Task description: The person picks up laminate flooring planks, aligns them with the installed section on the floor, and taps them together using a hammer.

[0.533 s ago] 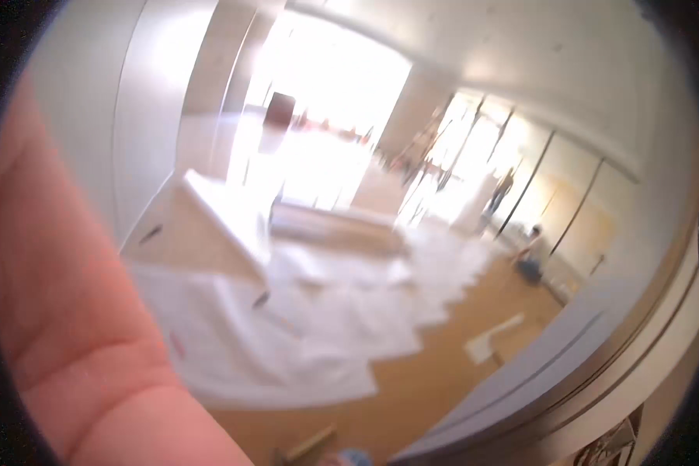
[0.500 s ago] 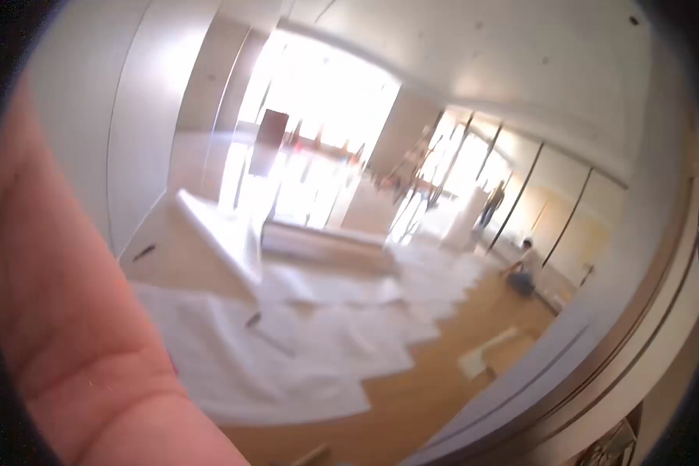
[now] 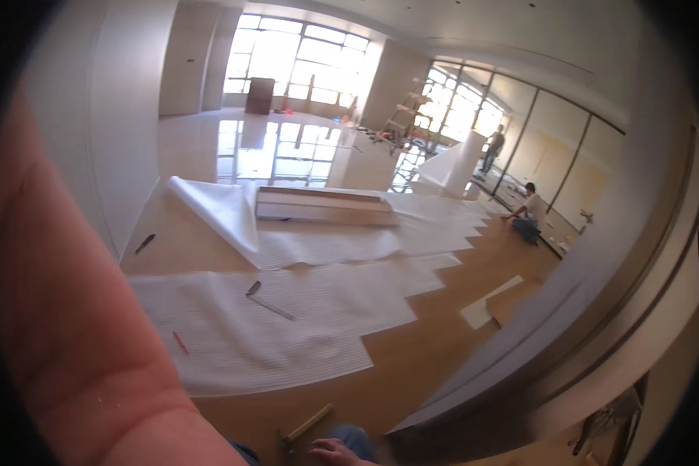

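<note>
A large, close part of my left hand fills the left side; its fingertips are out of sight, and I cannot tell what it touches. Low in the picture my right hand lies by my blue-trousered knee, fingers loosely extended, nothing visible in them. Just beyond it a narrow wooden strip rests on the brown plank floor. White ribbed underlay spreads ahead, bearing a hammer-like tool and a thin red stick-shaped thing.
An open long carton sits on farther underlay. A dark slim tool lies by the left wall. Loose boards lie near the right door frame. One person sits on the floor; another stands farther back, near a stepladder.
My view has tilted down and steadied from a blur. My right hand and knee have come into the lower edge. The left hand still covers the left side.
</note>
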Demonstrator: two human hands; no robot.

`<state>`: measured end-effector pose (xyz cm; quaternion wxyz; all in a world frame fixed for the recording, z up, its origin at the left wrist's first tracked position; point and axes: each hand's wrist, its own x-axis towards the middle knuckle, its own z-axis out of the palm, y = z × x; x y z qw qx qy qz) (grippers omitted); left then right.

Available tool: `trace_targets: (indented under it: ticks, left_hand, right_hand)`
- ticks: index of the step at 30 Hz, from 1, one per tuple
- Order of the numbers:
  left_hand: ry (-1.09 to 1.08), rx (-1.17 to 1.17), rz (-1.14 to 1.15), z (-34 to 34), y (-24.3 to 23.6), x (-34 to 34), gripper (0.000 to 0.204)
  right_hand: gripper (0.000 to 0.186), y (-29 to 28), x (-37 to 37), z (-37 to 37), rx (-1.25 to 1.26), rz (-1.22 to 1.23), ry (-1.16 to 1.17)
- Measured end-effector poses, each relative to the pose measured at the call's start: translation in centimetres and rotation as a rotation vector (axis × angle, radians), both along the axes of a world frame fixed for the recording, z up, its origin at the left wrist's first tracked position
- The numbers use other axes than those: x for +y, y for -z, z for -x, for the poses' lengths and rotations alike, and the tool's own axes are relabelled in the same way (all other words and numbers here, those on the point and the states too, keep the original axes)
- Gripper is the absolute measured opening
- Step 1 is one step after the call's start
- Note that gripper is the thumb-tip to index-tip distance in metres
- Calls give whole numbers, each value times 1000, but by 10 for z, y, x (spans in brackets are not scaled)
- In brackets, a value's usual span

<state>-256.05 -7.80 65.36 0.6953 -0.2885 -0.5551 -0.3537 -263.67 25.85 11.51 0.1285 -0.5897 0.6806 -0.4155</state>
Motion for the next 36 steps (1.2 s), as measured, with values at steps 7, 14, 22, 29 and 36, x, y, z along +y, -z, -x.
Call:
trace_targets:
  ticks: [7, 14, 22, 29, 36]
  left_hand:
    - [-156, -87, -1, -62, -15, -33, 64]
    - [-222, -204, 2, -138, 23, -19, 61]
    - [-383, -198, -79, -195, 174, -15, 58]
    - [-521, -231, -125, -213, 246, -56, 55]
    - [-736, -245, -175, -280, 304, -106, 52]
  right_hand:
    - [34, -22, 36, -14, 104, -65, -46]
    - [24, 34, 30, 21, 377, -135, -182]
    - [24, -6, 21, -10, 248, 88, -10]
    - [26, -2, -9, -17, 155, -62, 100]
    - [26, 12, -83, -10, 33, -166, -74]
